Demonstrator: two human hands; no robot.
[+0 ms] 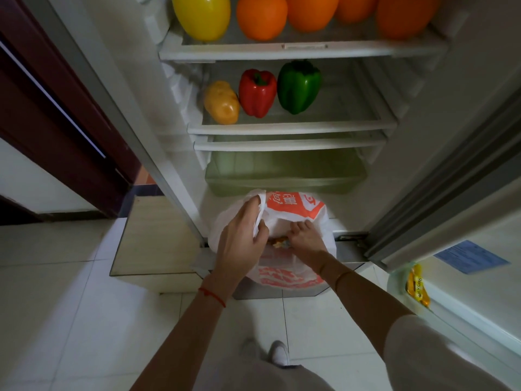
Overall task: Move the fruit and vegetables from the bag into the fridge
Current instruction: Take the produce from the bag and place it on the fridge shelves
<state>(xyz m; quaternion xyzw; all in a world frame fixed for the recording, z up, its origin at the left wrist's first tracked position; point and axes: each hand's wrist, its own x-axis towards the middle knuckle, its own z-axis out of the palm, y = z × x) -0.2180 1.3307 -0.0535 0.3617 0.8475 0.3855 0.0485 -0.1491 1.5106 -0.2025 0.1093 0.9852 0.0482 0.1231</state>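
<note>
The left hand [242, 235] pinched the bag [284, 218] rim wide while the right hand [306, 238] beside it closed on something orange-brown — best lifted slowly, straight up.

Floor was pale tile [70, 292], with a dark red door frame [56, 108] off to the left. A yellow packet [418, 287] sat in the door shelf [462, 301], under a blue sticker [470, 256].

Red wrist string [212, 297]; white sleeve [439, 354]
</note>
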